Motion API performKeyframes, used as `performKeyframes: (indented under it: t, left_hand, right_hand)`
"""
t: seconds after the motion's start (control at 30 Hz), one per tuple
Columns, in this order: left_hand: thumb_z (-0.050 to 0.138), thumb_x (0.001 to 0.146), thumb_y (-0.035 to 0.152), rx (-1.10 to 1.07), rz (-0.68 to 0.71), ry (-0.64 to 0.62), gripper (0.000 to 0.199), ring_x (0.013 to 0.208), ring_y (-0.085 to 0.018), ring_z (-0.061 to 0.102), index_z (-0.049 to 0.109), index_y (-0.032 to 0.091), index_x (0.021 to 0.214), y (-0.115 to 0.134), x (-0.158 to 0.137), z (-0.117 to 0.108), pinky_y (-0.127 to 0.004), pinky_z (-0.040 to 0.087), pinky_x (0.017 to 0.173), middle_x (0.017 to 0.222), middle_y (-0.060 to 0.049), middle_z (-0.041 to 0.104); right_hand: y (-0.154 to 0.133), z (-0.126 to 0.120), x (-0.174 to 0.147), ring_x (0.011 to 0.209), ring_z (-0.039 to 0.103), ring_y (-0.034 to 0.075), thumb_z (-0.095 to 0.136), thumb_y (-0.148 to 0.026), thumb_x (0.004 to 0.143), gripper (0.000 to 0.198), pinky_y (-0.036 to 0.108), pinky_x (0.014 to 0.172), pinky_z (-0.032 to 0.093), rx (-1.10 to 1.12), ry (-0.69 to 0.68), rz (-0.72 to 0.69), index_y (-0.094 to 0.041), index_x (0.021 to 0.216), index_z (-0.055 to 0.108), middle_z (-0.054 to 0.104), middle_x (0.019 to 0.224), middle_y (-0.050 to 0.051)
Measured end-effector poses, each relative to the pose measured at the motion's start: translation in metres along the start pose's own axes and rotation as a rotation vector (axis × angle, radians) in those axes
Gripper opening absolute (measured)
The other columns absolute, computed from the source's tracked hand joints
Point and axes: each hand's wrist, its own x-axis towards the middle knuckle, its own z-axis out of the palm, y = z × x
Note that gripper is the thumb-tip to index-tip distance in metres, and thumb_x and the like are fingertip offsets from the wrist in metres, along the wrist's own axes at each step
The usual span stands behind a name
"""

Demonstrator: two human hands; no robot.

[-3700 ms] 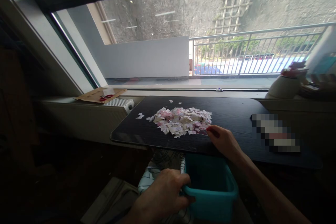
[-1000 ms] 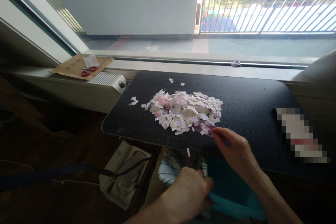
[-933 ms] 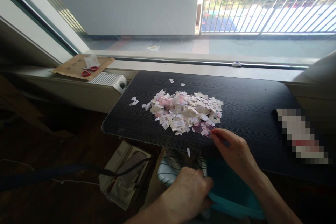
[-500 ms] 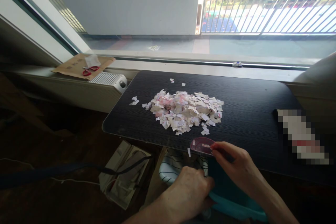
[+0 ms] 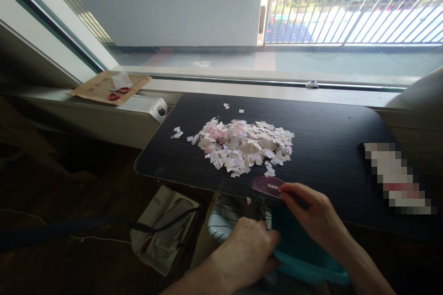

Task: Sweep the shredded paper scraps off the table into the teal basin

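My right hand (image 5: 308,200) pinches a translucent pink oval plastic piece (image 5: 265,185) between thumb and fingertips, just over the table's front edge. A few small pale bits show on or through it. My left hand (image 5: 247,242) is closed at the near rim of a turquoise basin (image 5: 311,273) below the edge; its fingertips are hidden. Pale, dark-striped material (image 5: 221,226) shows at the basin's left side. A small paper scrap (image 5: 248,201) is at the front edge, left of the pink piece. Beyond lies a heap of torn paper scraps (image 5: 245,145).
The dark table (image 5: 328,133) runs along a window sill (image 5: 214,88). Red-handled scissors (image 5: 119,93) lie on a brown envelope (image 5: 104,85) at the left. A blurred-out item (image 5: 398,177) is at the right. An open pale box (image 5: 169,235) sits below the table, left.
My right hand has moved slightly right and up with the pink piece, which has tilted a little. The small scrap at the front edge looks turned. My left hand has barely moved.
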Motion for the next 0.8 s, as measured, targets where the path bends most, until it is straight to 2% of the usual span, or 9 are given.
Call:
performKeyframes:
  t: [0.13, 0.17, 0.3, 0.37, 0.53, 0.67, 0.8]
  left_hand:
    - [0.064, 0.081, 0.043, -0.001, 0.002, -0.007, 0.023, 0.067, -0.026, 0.065, 0.062, 0.02, 0.084, -0.001, 0.0, 0.0, -0.032, 0.05, 0.057, 0.077, -0.005, 0.067]
    - [0.064, 0.081, 0.042, -0.003, 0.002, -0.013, 0.022, 0.067, -0.026, 0.065, 0.062, 0.02, 0.084, -0.001, 0.0, 0.0, -0.031, 0.05, 0.057, 0.077, -0.005, 0.067]
    - [0.065, 0.08, 0.041, -0.005, 0.001, -0.029, 0.021, 0.069, -0.025, 0.066, 0.062, 0.02, 0.083, -0.001, 0.001, 0.0, -0.03, 0.05, 0.059, 0.078, -0.005, 0.067]
    - [0.066, 0.079, 0.04, -0.006, 0.008, -0.023, 0.021, 0.069, -0.025, 0.066, 0.062, 0.02, 0.082, -0.001, 0.001, 0.0, -0.03, 0.05, 0.06, 0.077, -0.004, 0.067]
    - [0.066, 0.078, 0.041, -0.007, 0.006, -0.023, 0.022, 0.067, -0.026, 0.065, 0.061, 0.02, 0.082, -0.001, 0.002, 0.001, -0.031, 0.05, 0.058, 0.077, -0.004, 0.067]
    - [0.067, 0.078, 0.04, -0.009, 0.014, -0.025, 0.021, 0.068, -0.026, 0.065, 0.062, 0.02, 0.082, 0.0, 0.002, 0.0, -0.031, 0.051, 0.059, 0.077, -0.004, 0.067]
    - [0.068, 0.077, 0.039, -0.012, 0.017, -0.043, 0.021, 0.067, -0.026, 0.065, 0.062, 0.02, 0.083, 0.0, 0.002, 0.0, -0.032, 0.051, 0.058, 0.077, -0.004, 0.067]
  right_hand:
    - [-0.004, -0.002, 0.001, 0.071, 0.062, 0.013, 0.053, -0.025, 0.086, 0.012, 0.023, 0.065, 0.048, -0.013, -0.098, -0.042, -0.023, 0.088, 0.066, 0.067, 0.08, -0.002]
    - [-0.004, -0.004, 0.002, 0.071, 0.062, 0.013, 0.054, -0.024, 0.085, 0.012, 0.023, 0.065, 0.049, -0.022, -0.082, -0.049, -0.023, 0.087, 0.066, 0.068, 0.08, -0.001]
    - [0.002, -0.01, 0.007, 0.078, 0.064, 0.016, 0.054, -0.027, 0.085, 0.014, 0.026, 0.072, 0.05, -0.114, 0.18, -0.06, -0.021, 0.092, 0.065, 0.069, 0.088, 0.002]
    - [0.004, -0.011, 0.009, 0.078, 0.064, 0.017, 0.053, -0.027, 0.086, 0.014, 0.027, 0.072, 0.05, -0.178, 0.227, -0.075, -0.02, 0.092, 0.064, 0.069, 0.088, 0.003]
    - [0.003, -0.011, 0.006, 0.076, 0.064, 0.016, 0.052, -0.026, 0.086, 0.013, 0.026, 0.069, 0.05, -0.186, 0.161, -0.092, -0.022, 0.091, 0.064, 0.068, 0.085, 0.002]
    - [0.002, -0.012, 0.003, 0.078, 0.064, 0.016, 0.055, -0.026, 0.085, 0.013, 0.027, 0.074, 0.05, -0.186, 0.211, -0.067, -0.021, 0.092, 0.064, 0.069, 0.088, 0.002]
    - [0.005, -0.014, 0.002, 0.075, 0.064, 0.015, 0.054, -0.026, 0.085, 0.012, 0.025, 0.068, 0.05, -0.159, 0.127, -0.072, -0.022, 0.091, 0.065, 0.068, 0.084, 0.001]
